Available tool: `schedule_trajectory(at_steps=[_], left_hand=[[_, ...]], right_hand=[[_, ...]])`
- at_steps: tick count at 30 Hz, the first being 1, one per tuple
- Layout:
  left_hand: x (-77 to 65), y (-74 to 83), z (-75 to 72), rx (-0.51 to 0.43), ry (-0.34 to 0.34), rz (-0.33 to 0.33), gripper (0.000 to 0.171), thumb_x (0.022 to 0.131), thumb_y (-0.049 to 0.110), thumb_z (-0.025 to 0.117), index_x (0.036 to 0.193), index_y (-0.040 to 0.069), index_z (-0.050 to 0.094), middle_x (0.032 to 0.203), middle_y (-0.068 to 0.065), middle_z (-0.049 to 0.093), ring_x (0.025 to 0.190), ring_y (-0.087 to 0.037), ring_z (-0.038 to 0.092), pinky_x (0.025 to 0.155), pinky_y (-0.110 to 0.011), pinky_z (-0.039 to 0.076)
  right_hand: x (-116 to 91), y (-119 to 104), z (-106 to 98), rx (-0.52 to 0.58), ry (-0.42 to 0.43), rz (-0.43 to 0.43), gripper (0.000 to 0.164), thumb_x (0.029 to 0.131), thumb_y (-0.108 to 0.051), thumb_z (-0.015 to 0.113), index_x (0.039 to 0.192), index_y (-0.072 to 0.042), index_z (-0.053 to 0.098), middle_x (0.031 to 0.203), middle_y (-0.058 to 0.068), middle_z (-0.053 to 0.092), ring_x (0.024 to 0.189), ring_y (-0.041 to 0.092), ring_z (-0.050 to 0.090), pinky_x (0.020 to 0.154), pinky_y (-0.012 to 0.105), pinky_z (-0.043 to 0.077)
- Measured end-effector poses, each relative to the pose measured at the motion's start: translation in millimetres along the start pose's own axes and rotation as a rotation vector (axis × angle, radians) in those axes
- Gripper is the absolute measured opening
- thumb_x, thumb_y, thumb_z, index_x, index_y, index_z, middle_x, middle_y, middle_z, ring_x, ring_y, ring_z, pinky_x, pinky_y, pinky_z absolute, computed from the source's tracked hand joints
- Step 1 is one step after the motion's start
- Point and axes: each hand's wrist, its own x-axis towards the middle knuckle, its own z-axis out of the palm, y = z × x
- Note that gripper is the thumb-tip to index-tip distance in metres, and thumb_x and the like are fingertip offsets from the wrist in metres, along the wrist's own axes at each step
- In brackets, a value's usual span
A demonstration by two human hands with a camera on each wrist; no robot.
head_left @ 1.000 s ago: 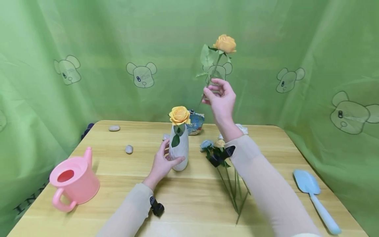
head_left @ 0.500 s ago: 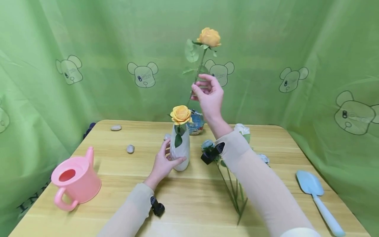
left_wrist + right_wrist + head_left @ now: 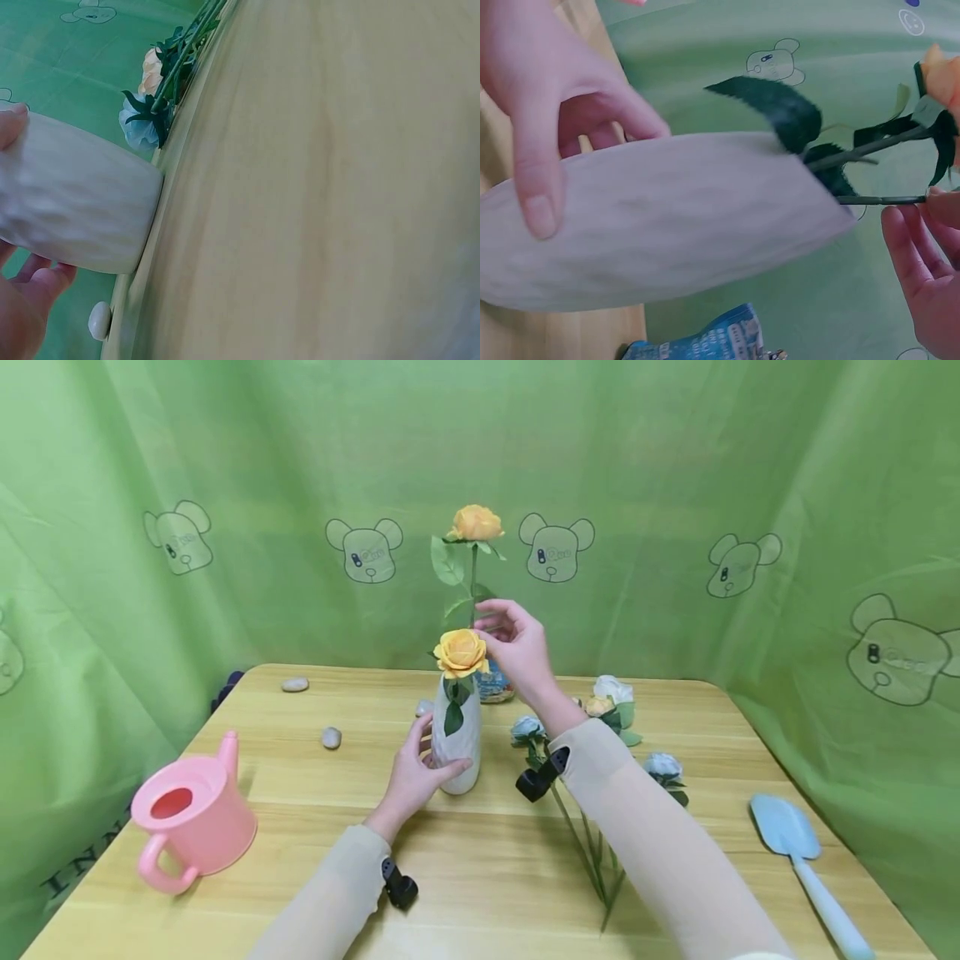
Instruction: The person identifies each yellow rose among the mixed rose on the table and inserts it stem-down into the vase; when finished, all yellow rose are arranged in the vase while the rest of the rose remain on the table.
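My left hand [image 3: 412,783] grips the white textured vase [image 3: 457,747] low on its side, thumb across the front. The vase stands upright on the table with a yellow rose [image 3: 461,652] in it. Above its mouth, my right hand [image 3: 516,647] pinches the stem of a second, orange-yellow rose [image 3: 476,523], bloom upward. From the right wrist view, this rose's stem [image 3: 881,200] reaches the vase's rim between finger and thumb; its lower end is hidden there. In the left wrist view, the vase's base [image 3: 112,202] shows between thumb and fingers.
Several artificial flowers [image 3: 663,766] lie right of the vase, partly under my right forearm. A pink watering can [image 3: 213,827] stands left, and a light-blue toy shovel [image 3: 786,827] lies right. Behind the vase is a blue packet [image 3: 495,687]. Small stones [image 3: 331,737] lie toward the back left.
My right hand has brought the orange-yellow rose leftward and then down to the vase mouth, turning it from slanted to nearly upright. My left hand stays on the vase.
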Motion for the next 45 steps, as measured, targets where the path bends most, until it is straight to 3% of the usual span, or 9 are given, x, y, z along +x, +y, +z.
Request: schedule_trajectory(at_steps=[9,17,22,28,34,39,45], left_hand=[[0.5,-0.8,1.8,0.001,-0.003,0.02,0.082,0.067,0.026,0.084,0.136,0.029,0.039,0.125,-0.01,0.048,0.106,-0.027,0.052,0.089,-0.042,0.046],[2.0,-1.9,1.1,-0.006,0.015,0.005,0.08,0.068,0.024,0.084,0.134,0.032,0.041,0.123,-0.008,0.049,0.105,-0.025,0.053,0.088,-0.039,0.047],[2.1,-2.8,0.6,0.007,0.023,0.003,0.079,0.067,0.024,0.084,0.133,0.032,0.041,0.124,-0.009,0.049,0.104,-0.024,0.053,0.087,-0.039,0.048],[-0.4,-1.5,-0.3,-0.003,0.021,0.008,0.079,0.067,0.024,0.085,0.133,0.031,0.042,0.123,-0.011,0.049,0.105,-0.028,0.052,0.087,-0.043,0.047],[-1.4,-1.5,0.3,-0.006,0.011,0.004,0.079,0.067,0.025,0.085,0.133,0.032,0.041,0.124,-0.011,0.049,0.106,-0.028,0.052,0.088,-0.043,0.047],[-1.5,-1.8,1.3,-0.002,0.014,-0.003,0.079,0.067,0.025,0.085,0.132,0.034,0.041,0.123,-0.009,0.049,0.106,-0.028,0.051,0.088,-0.042,0.047],[-3.0,4.0,1.5,0.004,-0.002,-0.005,0.08,0.069,0.023,0.084,0.135,0.029,0.039,0.125,-0.01,0.048,0.108,-0.03,0.05,0.089,-0.044,0.046]], right_hand=[[-12.9,22.9,-13.3,-0.026,-0.131,0.102,0.025,0.082,0.008,0.062,0.107,0.007,0.062,0.092,0.015,0.063,0.073,0.015,0.059,0.067,0.032,0.055],[-26.0,41.2,-33.8,-0.025,-0.145,0.137,0.022,0.084,-0.001,0.066,0.106,0.004,0.063,0.091,0.014,0.063,0.074,0.022,0.061,0.063,0.031,0.055],[-33.8,46.0,-47.9,-0.011,-0.155,0.136,0.024,0.087,-0.005,0.064,0.108,0.005,0.062,0.093,0.016,0.062,0.076,0.025,0.063,0.068,0.039,0.055],[-46.0,49.7,-67.9,-0.012,-0.137,0.142,0.023,0.087,-0.01,0.066,0.108,0.0,0.063,0.094,0.018,0.063,0.08,0.031,0.064,0.068,0.04,0.055],[-61.6,56.0,-94.1,-0.009,-0.106,0.163,0.025,0.086,-0.011,0.067,0.109,-0.002,0.063,0.09,0.01,0.064,0.077,0.024,0.064,0.068,0.04,0.055],[-75.7,65.5,-116.6,-0.048,-0.073,0.175,0.027,0.086,-0.01,0.066,0.11,0.002,0.06,0.093,0.016,0.063,0.076,0.023,0.064,0.068,0.041,0.055],[-92.5,77.9,-143.1,-0.095,-0.03,0.255,0.029,0.087,-0.012,0.066,0.112,0.002,0.059,0.099,0.021,0.061,0.076,0.021,0.065,0.068,0.037,0.055]])
